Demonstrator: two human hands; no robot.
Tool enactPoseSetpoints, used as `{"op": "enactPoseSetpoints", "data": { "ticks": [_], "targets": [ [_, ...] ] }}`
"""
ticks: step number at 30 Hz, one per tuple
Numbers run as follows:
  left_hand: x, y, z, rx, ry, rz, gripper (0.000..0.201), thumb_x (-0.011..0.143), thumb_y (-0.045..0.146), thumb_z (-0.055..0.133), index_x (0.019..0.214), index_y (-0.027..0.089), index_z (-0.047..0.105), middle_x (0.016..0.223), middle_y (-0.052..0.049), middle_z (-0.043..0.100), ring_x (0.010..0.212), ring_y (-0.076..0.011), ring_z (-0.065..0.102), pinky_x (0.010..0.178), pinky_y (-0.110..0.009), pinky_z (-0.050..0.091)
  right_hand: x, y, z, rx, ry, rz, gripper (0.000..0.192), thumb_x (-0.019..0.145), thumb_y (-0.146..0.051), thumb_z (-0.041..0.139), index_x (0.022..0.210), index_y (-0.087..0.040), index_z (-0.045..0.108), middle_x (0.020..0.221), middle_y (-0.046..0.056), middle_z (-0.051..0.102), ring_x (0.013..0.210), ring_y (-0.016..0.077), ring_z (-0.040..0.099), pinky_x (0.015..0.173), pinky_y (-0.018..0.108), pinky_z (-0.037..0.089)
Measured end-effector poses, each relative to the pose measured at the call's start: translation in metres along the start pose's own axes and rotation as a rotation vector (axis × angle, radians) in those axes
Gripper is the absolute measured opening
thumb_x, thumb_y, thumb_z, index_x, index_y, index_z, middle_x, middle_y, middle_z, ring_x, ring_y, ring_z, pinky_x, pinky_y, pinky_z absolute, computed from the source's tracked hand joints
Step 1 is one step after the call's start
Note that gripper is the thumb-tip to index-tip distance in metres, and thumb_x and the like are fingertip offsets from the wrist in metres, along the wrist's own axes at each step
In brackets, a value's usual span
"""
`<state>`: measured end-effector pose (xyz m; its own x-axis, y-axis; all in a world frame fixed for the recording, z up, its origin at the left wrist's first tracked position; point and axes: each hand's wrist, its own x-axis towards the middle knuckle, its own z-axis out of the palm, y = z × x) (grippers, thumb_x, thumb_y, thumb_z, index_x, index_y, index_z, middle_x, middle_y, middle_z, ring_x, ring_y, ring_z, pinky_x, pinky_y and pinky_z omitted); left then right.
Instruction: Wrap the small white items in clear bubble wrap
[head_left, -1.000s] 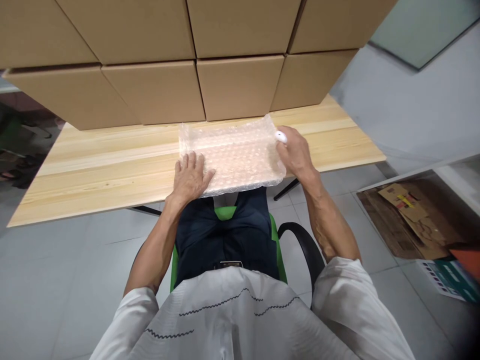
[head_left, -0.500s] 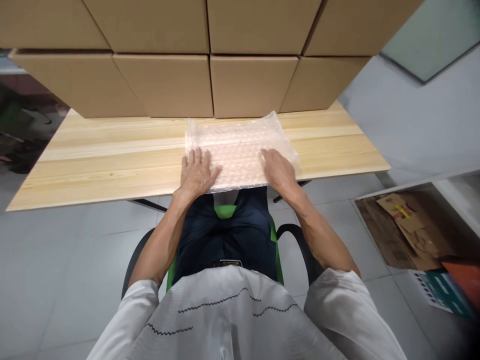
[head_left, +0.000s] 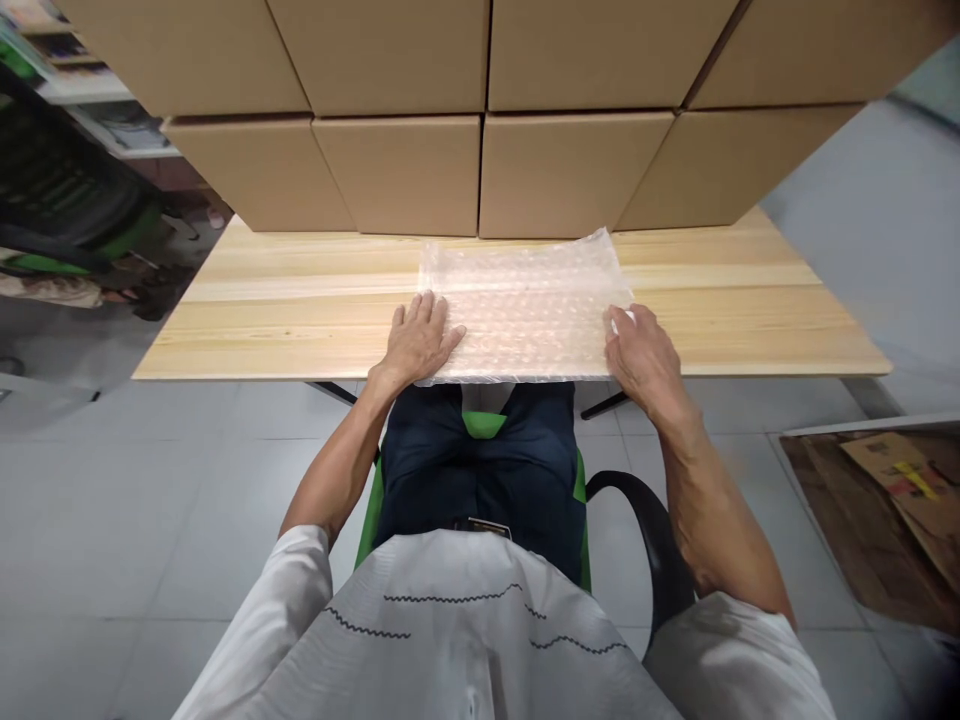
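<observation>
A clear sheet of bubble wrap (head_left: 536,310) lies flat near the table's front edge, its far right corner lifted a little. My left hand (head_left: 420,340) rests palm down on its left edge with the fingers outstretched. At the opposite side, my right hand (head_left: 643,352) has its thumb and fingers curled together on the right edge of the wrap, pinching it. Whether the wrap is one layer or several I cannot tell.
Brown cardboard boxes (head_left: 405,175) stand stacked in two rows along the back of the wooden table (head_left: 292,330). A black office chair (head_left: 67,170) is at the far left. Flattened cardboard (head_left: 900,485) lies on the floor at the right. A black armrest (head_left: 652,540) curves beside my right arm.
My right hand has moved from the top of the bubble wrap out to its right edge and pinches it there. My left hand stays on the left edge. The view has turned left.
</observation>
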<state>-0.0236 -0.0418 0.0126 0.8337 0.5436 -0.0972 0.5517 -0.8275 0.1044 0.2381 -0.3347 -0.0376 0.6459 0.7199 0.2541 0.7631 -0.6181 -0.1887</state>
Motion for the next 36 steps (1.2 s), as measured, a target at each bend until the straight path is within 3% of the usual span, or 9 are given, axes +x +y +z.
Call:
{"op": "enactPoseSetpoints", "data": {
  "ticks": [4,7,11,14,17,22,25,36],
  "targets": [
    [0.005,0.001,-0.009,0.023,0.032,0.002,0.080,0.123,0.055,0.029,0.187,0.007,0.038,0.197,-0.023,0.035,0.187,-0.0440,0.025,0.152,-0.063,0.016,0.008,-0.016,-0.011,0.033,-0.011,-0.018,0.067,0.110,-0.029,0.043,0.173,-0.008,0.057,0.171,0.034,0.060,0.157,0.0530,0.060,0.129,0.077,0.052],
    [0.024,0.009,-0.017,0.006,0.058,0.045,0.081,0.123,0.054,0.029,0.190,0.010,0.032,0.200,-0.020,0.029,0.189,-0.0426,0.020,0.154,-0.063,0.010,0.027,-0.054,-0.015,0.127,-0.023,-0.108,0.070,0.111,-0.028,0.043,0.179,-0.012,0.049,0.181,0.030,0.054,0.167,0.0540,0.050,0.134,0.083,0.043],
    [0.059,0.019,-0.021,-0.009,0.058,0.083,0.084,0.121,0.054,0.032,0.191,0.008,0.029,0.201,-0.021,0.025,0.189,-0.0432,0.019,0.153,-0.064,0.010,0.068,-0.117,-0.011,0.156,-0.176,-0.161,0.072,0.114,-0.023,0.033,0.183,-0.008,0.044,0.194,0.026,0.038,0.177,0.0461,0.041,0.142,0.071,0.039],
    [0.076,0.021,-0.015,0.008,0.029,0.072,0.087,0.120,0.055,0.031,0.189,0.002,0.030,0.199,-0.026,0.025,0.188,-0.0450,0.022,0.153,-0.064,0.012,0.095,-0.142,-0.005,0.156,-0.241,-0.191,0.074,0.114,-0.022,0.033,0.186,-0.014,0.040,0.198,0.019,0.034,0.180,0.0401,0.037,0.145,0.065,0.038],
    [0.081,0.019,-0.004,0.010,0.019,0.045,0.090,0.120,0.059,0.029,0.189,0.000,0.032,0.199,-0.028,0.024,0.188,-0.0467,0.022,0.152,-0.064,0.012,0.105,-0.138,0.004,0.149,-0.278,-0.211,0.074,0.114,-0.024,0.035,0.187,-0.015,0.039,0.198,0.016,0.034,0.181,0.0374,0.036,0.146,0.062,0.038],
    [0.080,0.016,0.006,-0.022,0.003,0.035,0.093,0.121,0.065,0.030,0.191,0.003,0.027,0.201,-0.027,0.018,0.189,-0.0457,0.016,0.153,-0.062,0.013,0.105,-0.099,0.022,0.180,-0.226,-0.215,0.076,0.117,-0.032,0.031,0.189,-0.009,0.032,0.198,0.024,0.031,0.183,0.0385,0.032,0.147,0.064,0.034],
    [0.079,0.016,0.005,-0.034,-0.011,0.039,0.093,0.121,0.065,0.030,0.191,0.003,0.026,0.201,-0.027,0.016,0.190,-0.0450,0.014,0.153,-0.061,0.014,0.107,-0.084,0.033,0.194,-0.186,-0.199,0.074,0.119,-0.037,0.031,0.189,-0.013,0.034,0.195,0.023,0.037,0.180,0.0390,0.036,0.145,0.066,0.036],
    [0.068,-0.003,-0.012,0.013,-0.065,0.128,0.078,0.125,0.052,0.028,0.192,0.013,0.031,0.201,-0.022,0.022,0.189,-0.0395,0.021,0.152,-0.055,0.020,0.111,-0.078,0.031,0.127,-0.140,-0.131,0.073,0.116,-0.037,0.028,0.184,-0.016,0.042,0.181,0.024,0.053,0.159,0.0454,0.055,0.129,0.067,0.051]
  ]
}}
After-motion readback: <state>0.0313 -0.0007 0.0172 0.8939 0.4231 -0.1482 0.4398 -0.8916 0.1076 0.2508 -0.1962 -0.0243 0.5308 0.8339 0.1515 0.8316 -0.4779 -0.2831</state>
